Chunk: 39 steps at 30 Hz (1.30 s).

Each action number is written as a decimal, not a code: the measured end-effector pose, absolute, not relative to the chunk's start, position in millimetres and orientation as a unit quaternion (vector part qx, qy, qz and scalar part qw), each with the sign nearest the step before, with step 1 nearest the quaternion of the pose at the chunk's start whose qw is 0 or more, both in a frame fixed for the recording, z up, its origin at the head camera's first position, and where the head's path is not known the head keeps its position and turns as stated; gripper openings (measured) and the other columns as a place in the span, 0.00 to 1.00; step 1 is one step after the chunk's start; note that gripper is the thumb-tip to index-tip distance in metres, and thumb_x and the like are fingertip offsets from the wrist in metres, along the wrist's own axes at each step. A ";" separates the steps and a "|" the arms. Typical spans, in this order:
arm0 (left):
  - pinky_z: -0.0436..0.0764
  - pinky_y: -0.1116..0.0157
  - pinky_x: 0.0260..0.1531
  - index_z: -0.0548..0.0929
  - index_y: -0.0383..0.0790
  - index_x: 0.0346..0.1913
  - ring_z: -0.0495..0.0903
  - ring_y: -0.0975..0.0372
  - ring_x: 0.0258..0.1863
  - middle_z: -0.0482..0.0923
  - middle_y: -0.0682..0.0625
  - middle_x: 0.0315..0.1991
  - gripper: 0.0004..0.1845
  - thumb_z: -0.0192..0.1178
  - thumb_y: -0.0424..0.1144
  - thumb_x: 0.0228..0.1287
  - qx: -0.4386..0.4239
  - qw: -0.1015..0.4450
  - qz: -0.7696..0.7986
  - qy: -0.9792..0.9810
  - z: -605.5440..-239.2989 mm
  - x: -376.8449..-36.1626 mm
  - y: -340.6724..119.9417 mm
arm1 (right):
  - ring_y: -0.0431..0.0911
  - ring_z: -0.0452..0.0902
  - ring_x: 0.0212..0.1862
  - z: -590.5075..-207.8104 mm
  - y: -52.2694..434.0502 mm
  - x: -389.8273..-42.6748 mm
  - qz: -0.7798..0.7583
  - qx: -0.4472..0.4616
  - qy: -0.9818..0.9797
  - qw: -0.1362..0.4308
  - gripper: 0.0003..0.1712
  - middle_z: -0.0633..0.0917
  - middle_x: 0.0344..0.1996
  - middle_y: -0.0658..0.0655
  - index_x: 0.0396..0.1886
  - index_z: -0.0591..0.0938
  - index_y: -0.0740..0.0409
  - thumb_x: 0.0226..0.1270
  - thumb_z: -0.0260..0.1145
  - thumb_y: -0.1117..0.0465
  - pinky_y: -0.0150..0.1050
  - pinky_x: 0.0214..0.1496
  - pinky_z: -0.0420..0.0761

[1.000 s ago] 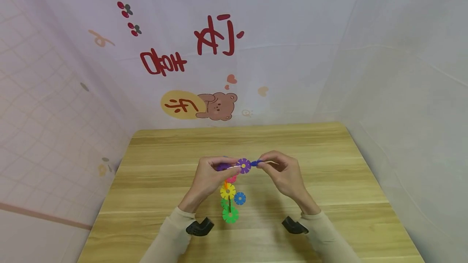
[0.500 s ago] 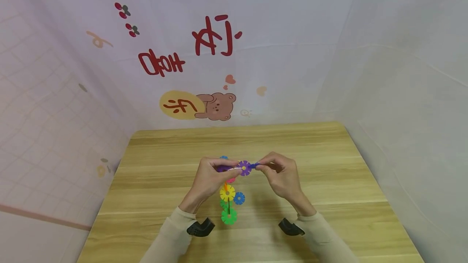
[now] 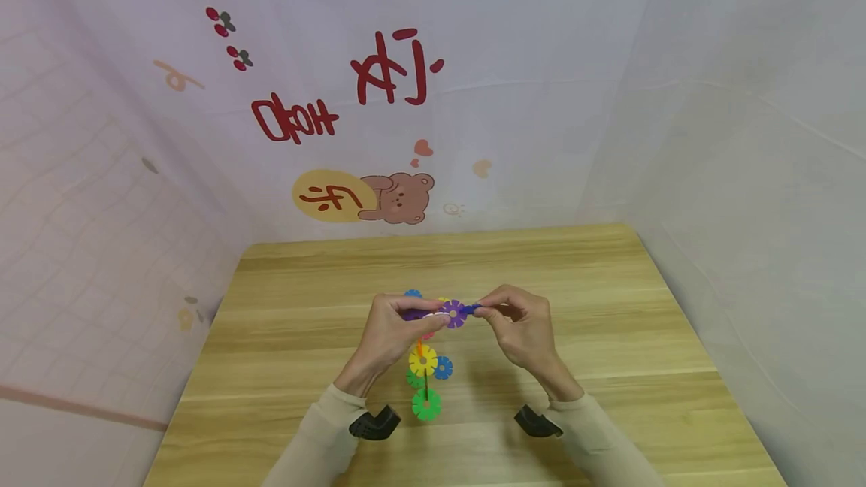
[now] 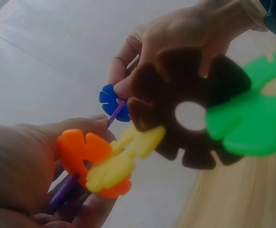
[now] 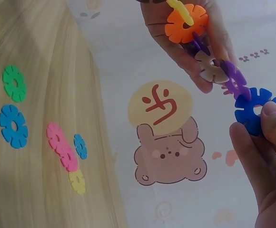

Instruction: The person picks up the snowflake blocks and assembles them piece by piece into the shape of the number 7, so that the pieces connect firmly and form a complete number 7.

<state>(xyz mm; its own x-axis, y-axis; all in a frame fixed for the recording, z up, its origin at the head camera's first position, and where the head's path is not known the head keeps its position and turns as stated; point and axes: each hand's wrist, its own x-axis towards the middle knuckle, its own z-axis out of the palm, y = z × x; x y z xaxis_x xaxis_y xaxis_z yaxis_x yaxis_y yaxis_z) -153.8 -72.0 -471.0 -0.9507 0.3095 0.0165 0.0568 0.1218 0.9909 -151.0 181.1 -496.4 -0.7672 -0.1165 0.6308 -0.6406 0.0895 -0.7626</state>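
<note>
A chain of notched plastic snowflake discs hangs between my hands. My left hand (image 3: 391, 333) pinches a white disc (image 5: 206, 72) between thumb and fingers. Past its fingertips a purple disc (image 3: 459, 307) joins a dark blue disc (image 5: 245, 115), which my right hand (image 3: 526, 328) pinches between thumb and forefinger. The purple disc's edge meets the blue one at a notch. From the left hand the chain runs on through another purple disc, an orange disc (image 4: 71, 147), yellow (image 4: 110, 173), brown (image 4: 150, 92) and green (image 4: 247, 130) discs. The left fingers partly hide the white disc in the head view.
On the wooden table (image 3: 304, 269) lie loose discs: a green disc (image 5: 8, 88), a light blue disc (image 5: 5, 118), pink discs (image 5: 56, 133) overlapping each other, a yellow disc (image 5: 73, 187) and another blue disc (image 5: 79, 152). A printed cloth wall (image 3: 541, 111) stands behind the table.
The right hand has come slightly left and nearer the left hand, with the blue disc still at the purple one. Both grips stay the same; the head view has shifted slightly.
</note>
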 end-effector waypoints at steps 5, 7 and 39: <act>0.94 0.68 0.43 0.96 0.31 0.52 0.94 0.61 0.41 0.95 0.34 0.51 0.13 0.80 0.34 0.70 0.122 0.098 0.660 0.734 -473.8 -153.7 -72.1 | 0.38 0.93 0.39 -498.4 177.9 -151.2 0.618 0.277 -0.702 0.223 0.15 0.92 0.31 0.67 0.36 0.90 0.67 0.58 0.77 0.88 0.34 0.48 0.95; 0.94 0.69 0.43 0.96 0.31 0.52 0.95 0.61 0.41 0.95 0.34 0.51 0.13 0.80 0.34 0.70 0.123 0.097 0.662 0.733 -474.4 -153.7 -72.3 | 0.41 0.94 0.38 -497.6 176.7 -150.9 0.615 0.279 -0.703 0.223 0.15 0.92 0.31 0.67 0.36 0.91 0.68 0.57 0.77 0.88 0.35 0.48 0.95; 0.90 0.58 0.58 0.95 0.50 0.55 0.89 0.55 0.53 0.94 0.49 0.53 0.13 0.81 0.46 0.71 0.061 0.058 0.615 0.784 -467.1 -161.4 -101.2 | 0.45 0.80 0.56 -587.8 143.0 -149.3 0.290 0.320 -0.898 -0.089 0.22 0.87 0.54 0.53 0.62 0.91 0.57 0.74 0.82 0.53 0.45 0.65 0.85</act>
